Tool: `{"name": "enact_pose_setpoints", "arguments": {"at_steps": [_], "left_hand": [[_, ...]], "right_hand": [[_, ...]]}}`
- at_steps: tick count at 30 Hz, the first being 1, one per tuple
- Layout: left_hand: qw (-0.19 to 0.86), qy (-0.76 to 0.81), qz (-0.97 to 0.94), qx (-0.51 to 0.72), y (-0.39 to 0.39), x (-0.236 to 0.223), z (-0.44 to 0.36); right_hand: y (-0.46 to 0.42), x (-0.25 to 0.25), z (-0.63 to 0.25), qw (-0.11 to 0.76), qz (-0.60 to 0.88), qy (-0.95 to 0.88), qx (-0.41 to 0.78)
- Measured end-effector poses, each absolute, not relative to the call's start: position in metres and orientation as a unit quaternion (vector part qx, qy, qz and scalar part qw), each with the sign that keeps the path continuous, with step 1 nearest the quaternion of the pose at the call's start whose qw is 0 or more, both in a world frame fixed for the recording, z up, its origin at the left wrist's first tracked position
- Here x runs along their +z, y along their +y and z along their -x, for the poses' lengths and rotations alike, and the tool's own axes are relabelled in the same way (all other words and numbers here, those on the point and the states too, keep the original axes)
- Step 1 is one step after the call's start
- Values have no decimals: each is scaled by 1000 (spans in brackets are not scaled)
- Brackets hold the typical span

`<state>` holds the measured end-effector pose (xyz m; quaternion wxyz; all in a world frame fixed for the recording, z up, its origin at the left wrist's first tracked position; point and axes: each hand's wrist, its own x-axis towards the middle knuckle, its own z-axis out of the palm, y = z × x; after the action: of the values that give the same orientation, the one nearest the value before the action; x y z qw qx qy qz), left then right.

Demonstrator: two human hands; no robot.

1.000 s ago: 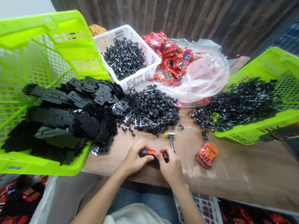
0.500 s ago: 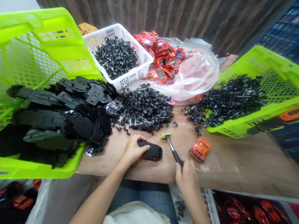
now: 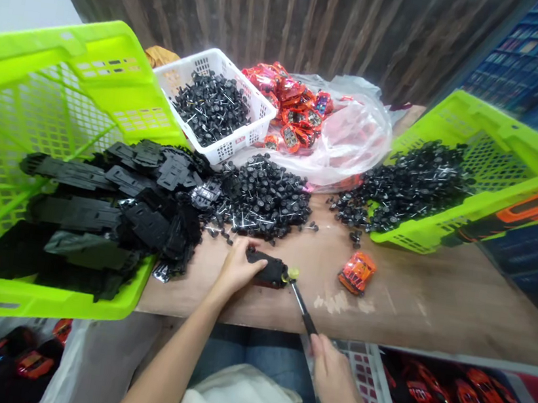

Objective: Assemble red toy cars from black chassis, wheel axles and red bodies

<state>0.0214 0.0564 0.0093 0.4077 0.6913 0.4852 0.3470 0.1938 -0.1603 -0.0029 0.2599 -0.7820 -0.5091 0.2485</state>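
Note:
My left hand grips a toy car on the tabletop, black underside up, with a thin reddish edge showing along its side. In my right hand is a small hammer, held by the end of its black handle. The yellow hammer head touches or nearly touches the right end of the car. To the right, an orange toy car rests apart on the table. Behind my left hand lies a heap of black wheel axles.
A green crate of black chassis plates stands at the left. At the back are a white basket of axles and a plastic bag with red car bodies. Another green crate spills axles at the right. Car-filled bins flank my legs below.
The hammer has moved left and toward me, its head now at the right end of the held car. My right hand has come closer to my body. My left hand keeps its hold.

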Motion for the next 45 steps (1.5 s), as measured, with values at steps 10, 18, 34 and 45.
{"name": "enact_pose_setpoints", "arguments": {"at_steps": [10,18,34,45], "left_hand": [[338,217,-848,345,25,78,-33],[336,224,-852,333,12,76,-38],[-25,674,-715,187,213,78,12],[165,653,-625,395,158,100,42]], "right_hand": [[-46,63,-195,404,590,-692,99],[-49,60,-190,430,553,-713,-22],[-119,-23,-356,337,759,-520,-199],[51,67,-351,-25,880,-472,50]]}}
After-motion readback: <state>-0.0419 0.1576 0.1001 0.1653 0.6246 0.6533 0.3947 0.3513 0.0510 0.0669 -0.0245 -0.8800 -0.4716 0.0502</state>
